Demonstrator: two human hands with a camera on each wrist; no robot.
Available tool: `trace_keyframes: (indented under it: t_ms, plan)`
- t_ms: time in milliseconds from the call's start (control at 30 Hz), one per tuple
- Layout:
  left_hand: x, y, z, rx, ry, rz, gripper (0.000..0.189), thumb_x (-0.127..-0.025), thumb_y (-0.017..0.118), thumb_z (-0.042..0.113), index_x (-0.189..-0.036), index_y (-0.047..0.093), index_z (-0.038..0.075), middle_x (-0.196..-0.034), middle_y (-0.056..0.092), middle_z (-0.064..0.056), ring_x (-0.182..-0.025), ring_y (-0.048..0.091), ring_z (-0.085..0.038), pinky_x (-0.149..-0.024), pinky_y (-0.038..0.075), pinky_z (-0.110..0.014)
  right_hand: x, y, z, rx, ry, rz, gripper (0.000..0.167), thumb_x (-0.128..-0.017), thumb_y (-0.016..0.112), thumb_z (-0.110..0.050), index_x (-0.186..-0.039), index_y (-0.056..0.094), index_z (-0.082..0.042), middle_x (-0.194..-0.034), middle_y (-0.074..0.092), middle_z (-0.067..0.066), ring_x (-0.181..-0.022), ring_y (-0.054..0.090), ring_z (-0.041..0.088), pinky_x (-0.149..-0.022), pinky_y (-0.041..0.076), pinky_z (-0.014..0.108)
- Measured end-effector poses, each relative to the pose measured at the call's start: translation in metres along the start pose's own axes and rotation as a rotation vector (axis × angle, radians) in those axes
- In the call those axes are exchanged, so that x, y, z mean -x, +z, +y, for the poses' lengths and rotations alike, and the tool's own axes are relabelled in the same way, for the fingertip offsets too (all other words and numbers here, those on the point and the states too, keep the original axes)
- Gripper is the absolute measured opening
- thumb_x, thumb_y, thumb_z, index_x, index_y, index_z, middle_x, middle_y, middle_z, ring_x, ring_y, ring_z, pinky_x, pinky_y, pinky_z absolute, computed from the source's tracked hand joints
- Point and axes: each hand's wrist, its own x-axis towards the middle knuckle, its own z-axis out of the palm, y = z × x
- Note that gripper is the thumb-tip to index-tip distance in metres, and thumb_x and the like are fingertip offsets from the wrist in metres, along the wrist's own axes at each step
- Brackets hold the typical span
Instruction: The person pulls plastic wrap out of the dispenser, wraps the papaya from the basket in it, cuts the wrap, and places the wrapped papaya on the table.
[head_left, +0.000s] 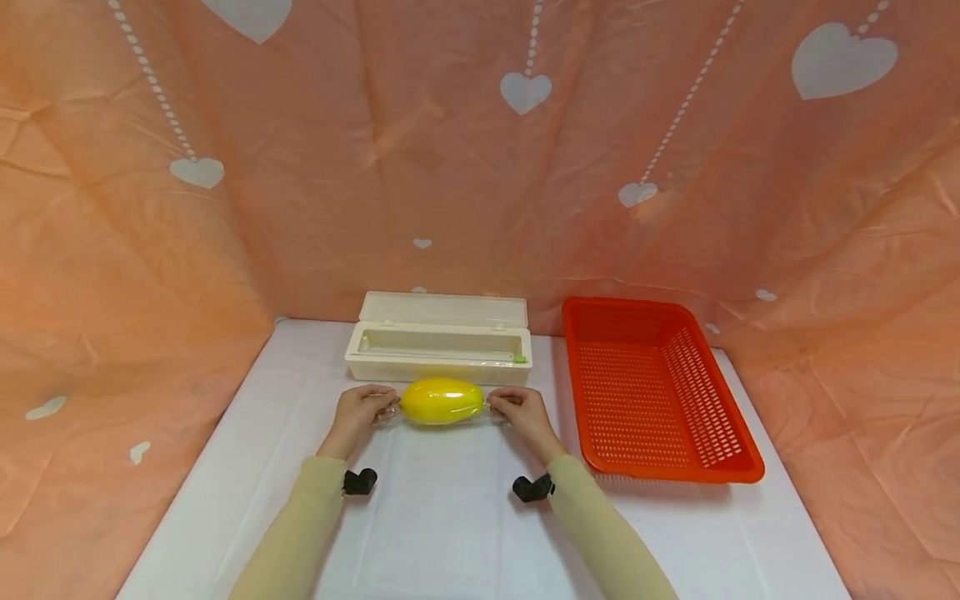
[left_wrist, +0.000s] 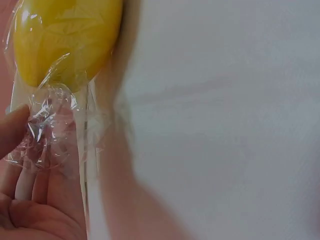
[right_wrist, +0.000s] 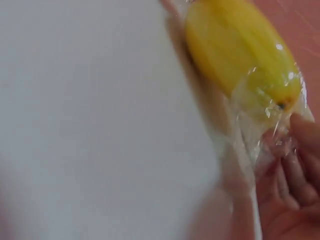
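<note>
Left hand (head_left: pixel 357 417) and right hand (head_left: pixel 528 416) pinch opposite ends of clear wrapper (left_wrist: pixel 55 117) | yellow fruit (head_left: pixel 442 402) inside | white box (head_left: pixel 438 369) just behind

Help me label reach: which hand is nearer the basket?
Right. The right hand is left of the basket, just right of the fruit; the left hand is farther left, beyond the fruit.

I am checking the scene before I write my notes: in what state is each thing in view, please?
Yellow fruit: wrapped; I cannot tell whether it is lifted.
Clear wrap: around the fruit, crumpled at both ends.
Left hand: pinching the wrap.
Right hand: pinching the opposite end.
White box: open, lid raised.
Red basket: upright, uncovered.
</note>
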Motion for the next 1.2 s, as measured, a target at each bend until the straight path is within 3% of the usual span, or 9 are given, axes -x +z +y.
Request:
trace_keyframes:
  t_ms: [200, 333, 533, 733, 967, 1067, 1200]
  plan:
    - [-0.004, 0.002, 0.002, 0.050, -0.083, 0.076, 0.046, -0.087, 0.071, 0.013, -0.116, 0.044, -0.010, -0.087, 0.066, -0.013, -0.064, 0.062, -0.008, -0.058, 0.052, -0.018, -0.002, 0.004, -0.007, -0.099, 0.110, 0.158, 0.040, -0.084, 0.073, -0.005, -0.114, 0.050, 0.009, -0.084, 0.070, 0.017, -0.066, 0.066, 0.014, -0.062, 0.056, 0.025]
    - [-0.005, 0.002, 0.004, 0.069, -0.128, 0.082, 0.061, -0.088, 0.071, 0.014, -0.126, 0.032, -0.012, -0.090, 0.063, -0.013, -0.064, 0.059, -0.008, -0.057, 0.051, -0.018, -0.003, 0.005, -0.010, -0.135, 0.181, 0.200, 0.049, -0.083, 0.074, -0.007, -0.119, 0.047, 0.012, -0.083, 0.070, 0.014, -0.064, 0.064, 0.012, -0.063, 0.056, 0.025]
    - [-0.002, -0.003, 0.011, 0.027, -0.096, 0.012, 0.046, -0.090, 0.067, 0.014, -0.122, 0.051, -0.015, -0.082, 0.067, -0.007, -0.067, 0.061, -0.008, -0.061, 0.052, -0.019, -0.005, 0.002, -0.013, -0.058, 0.228, 0.145, 0.031, -0.085, 0.073, -0.011, -0.107, 0.066, 0.010, -0.083, 0.070, 0.009, -0.066, 0.063, 0.009, -0.064, 0.056, 0.026]
    - [-0.002, -0.008, 0.014, 0.080, -0.087, 0.020, 0.039, -0.088, 0.071, 0.012, -0.115, 0.058, -0.013, -0.078, 0.067, -0.004, -0.067, 0.063, -0.010, -0.064, 0.055, -0.022, -0.004, 0.003, -0.015, -0.012, 0.216, 0.153, 0.021, -0.086, 0.072, -0.010, -0.099, 0.071, 0.006, -0.080, 0.070, 0.007, -0.065, 0.060, 0.009, -0.062, 0.055, 0.024]
    - [-0.001, -0.012, 0.009, -0.059, -0.022, 0.053, 0.040, -0.088, 0.072, 0.021, -0.112, 0.064, -0.009, -0.094, 0.065, -0.007, -0.077, 0.055, -0.011, -0.068, 0.049, -0.021, 0.000, 0.005, -0.014, 0.082, 0.147, 0.182, 0.018, -0.086, 0.071, -0.011, -0.096, 0.072, 0.005, -0.083, 0.069, 0.005, -0.068, 0.055, 0.010, -0.061, 0.048, 0.022]
    - [-0.002, -0.015, 0.005, 0.034, -0.023, -0.009, 0.033, -0.089, 0.070, 0.017, -0.110, 0.064, -0.009, -0.094, 0.067, -0.005, -0.079, 0.058, -0.011, -0.072, 0.052, -0.023, 0.001, 0.005, -0.012, 0.075, 0.119, 0.169, 0.018, -0.087, 0.070, -0.009, -0.096, 0.071, 0.007, -0.086, 0.070, 0.010, -0.069, 0.058, 0.010, -0.064, 0.051, 0.024]
    - [-0.006, -0.020, 0.001, 0.201, -0.086, -0.081, 0.030, -0.091, 0.066, 0.010, -0.113, 0.061, -0.009, -0.087, 0.068, -0.003, -0.076, 0.062, -0.011, -0.074, 0.056, -0.027, -0.002, 0.007, -0.011, 0.042, 0.125, 0.149, 0.019, -0.088, 0.068, -0.006, -0.098, 0.069, 0.010, -0.085, 0.070, 0.014, -0.066, 0.061, 0.011, -0.061, 0.054, 0.025]
